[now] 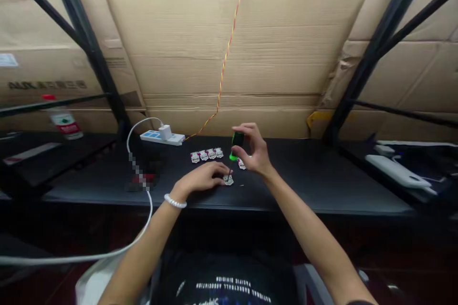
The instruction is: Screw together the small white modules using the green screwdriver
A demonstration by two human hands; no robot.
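My right hand [256, 151] grips a screwdriver [237, 141] with a black and green handle, held upright. Its thin shaft points down onto a small white piece [228, 180] lying on the black table. Beside that piece, the fingers of my left hand [205, 176] press against its left edge and steady it. Farther back, several similar small white pieces with purple edges [206, 154] stand in a row. One more white piece [241, 164] lies partly hidden behind my right hand. What exactly these pieces are is too small to make out.
A power strip [162, 138] with a white plug sits at the back left, its cable [149, 209] running beside my left arm. A twisted red-yellow wire [225, 57] hangs before the cardboard. At left stands a bottle [66, 121]; at right lies a white device [397, 171].
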